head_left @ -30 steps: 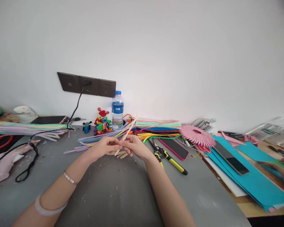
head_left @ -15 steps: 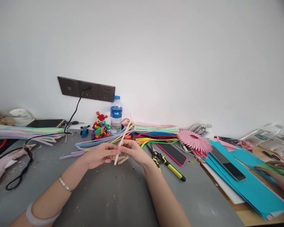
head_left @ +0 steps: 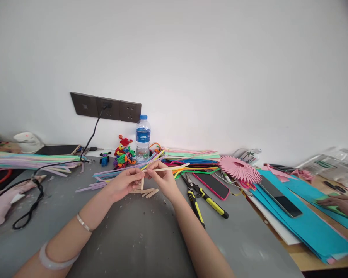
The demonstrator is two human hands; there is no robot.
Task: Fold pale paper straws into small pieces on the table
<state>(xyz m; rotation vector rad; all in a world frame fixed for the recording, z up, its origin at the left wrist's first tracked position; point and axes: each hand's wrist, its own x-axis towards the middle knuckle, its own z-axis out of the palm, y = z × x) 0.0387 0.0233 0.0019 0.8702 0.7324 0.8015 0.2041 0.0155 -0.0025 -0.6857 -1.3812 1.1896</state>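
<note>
My left hand (head_left: 127,183) pinches a short, downward-pointing length of cream stem (head_left: 142,183), which looks like a pipe cleaner. Just to its right, my right hand (head_left: 161,179) has its thumb and fingers closed on a long cream pipe cleaner (head_left: 176,167) that points rightward. Whether the two lengths join behind the fingertips is hidden. Below the hands, several short beige pieces (head_left: 150,193) lie on the grey table (head_left: 127,247). Pruning shears (head_left: 201,197) with yellow and black handles rest beside my right forearm, their jaws apart.
Bundles of coloured pipe cleaners (head_left: 191,156) lie along the wall behind a water bottle (head_left: 143,141) and small figures (head_left: 124,154). A pink-edged phone (head_left: 213,185) is right of centre. A pink glue gun (head_left: 2,204) with its cord lies left. Another person's hand (head_left: 343,204) touches paper at right.
The cream stem stood diagonally upright between both hands; now its long part points right and a short part points down. The other person's hand has shifted on the paper.
</note>
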